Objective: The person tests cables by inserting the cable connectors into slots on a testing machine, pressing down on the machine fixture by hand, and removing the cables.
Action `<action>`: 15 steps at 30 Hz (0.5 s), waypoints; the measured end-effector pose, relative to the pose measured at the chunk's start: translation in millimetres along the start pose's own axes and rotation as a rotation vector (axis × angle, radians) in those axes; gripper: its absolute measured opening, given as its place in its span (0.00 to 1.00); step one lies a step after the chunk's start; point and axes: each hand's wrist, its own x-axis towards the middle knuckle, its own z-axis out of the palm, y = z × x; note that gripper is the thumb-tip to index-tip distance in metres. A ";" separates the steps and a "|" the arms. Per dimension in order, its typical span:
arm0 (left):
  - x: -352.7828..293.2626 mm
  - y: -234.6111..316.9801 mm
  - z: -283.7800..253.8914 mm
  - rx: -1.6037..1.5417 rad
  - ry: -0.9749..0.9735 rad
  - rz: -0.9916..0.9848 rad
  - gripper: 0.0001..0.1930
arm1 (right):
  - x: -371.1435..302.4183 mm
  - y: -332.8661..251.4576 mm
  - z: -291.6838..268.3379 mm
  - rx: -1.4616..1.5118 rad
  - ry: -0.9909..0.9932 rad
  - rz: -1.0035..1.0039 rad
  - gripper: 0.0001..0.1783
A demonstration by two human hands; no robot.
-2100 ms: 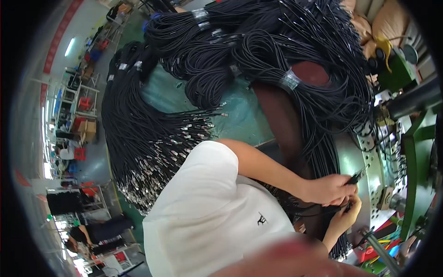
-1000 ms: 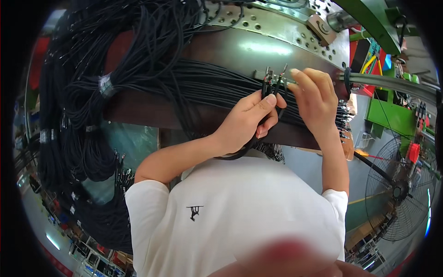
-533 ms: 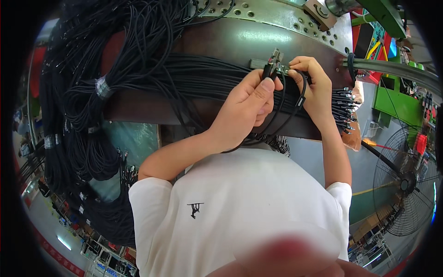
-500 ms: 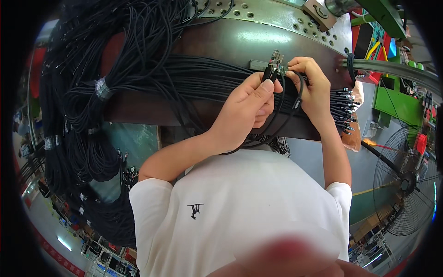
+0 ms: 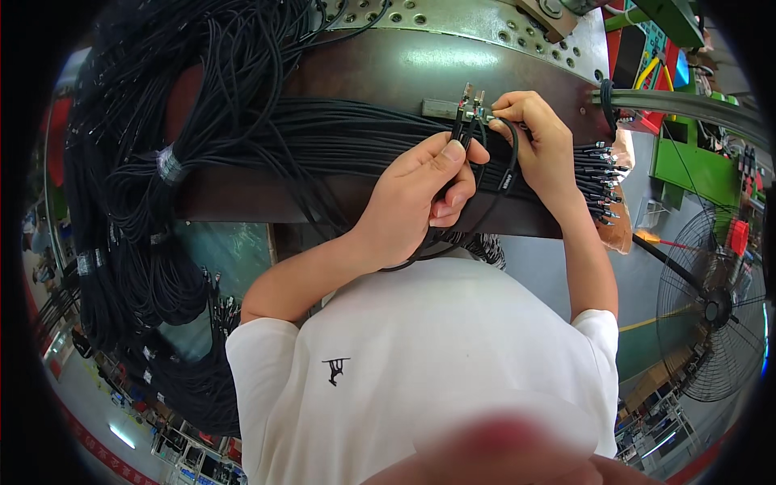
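Note:
My left hand [image 5: 420, 182] grips several black cables [image 5: 461, 129] between thumb and fingers, their bare metal ends [image 5: 467, 95] pointing away from me. Close on its right, my right hand [image 5: 543, 141] pinches the end of another black cable [image 5: 512, 153], which loops down beneath the fingers. That pinched end is right beside the metal ends above my left hand; I cannot tell whether they touch. Under both hands a thick bundle of black cables [image 5: 323, 133] lies across the dark table [image 5: 356, 73]. Its connector ends [image 5: 602, 182] stick out past my right wrist.
A small grey metal bar [image 5: 438, 107] lies behind my left hand. Clear ties [image 5: 170, 165] bind the cables at left, where more coils [image 5: 162, 279] hang over the edge. A perforated metal plate [image 5: 453, 18] is at the back. A black fan [image 5: 711, 311] stands at right.
Both hands appear slightly further left, along with the whole scene. My left hand's lower fingers have loosened a little, and the metal ends it holds have spread apart.

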 end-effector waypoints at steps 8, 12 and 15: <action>5.1 3.7 4.3 0.033 -0.008 -0.046 0.14 | -2.7 -3.1 -6.9 -0.274 0.028 -0.134 0.12; 9.9 12.6 19.9 0.153 -0.059 -0.178 0.15 | -0.6 -31.4 -13.8 -0.472 0.193 -0.428 0.15; 1.6 21.8 15.4 0.434 -0.169 -0.137 0.14 | -4.2 -17.1 -26.4 -0.458 0.256 -0.325 0.14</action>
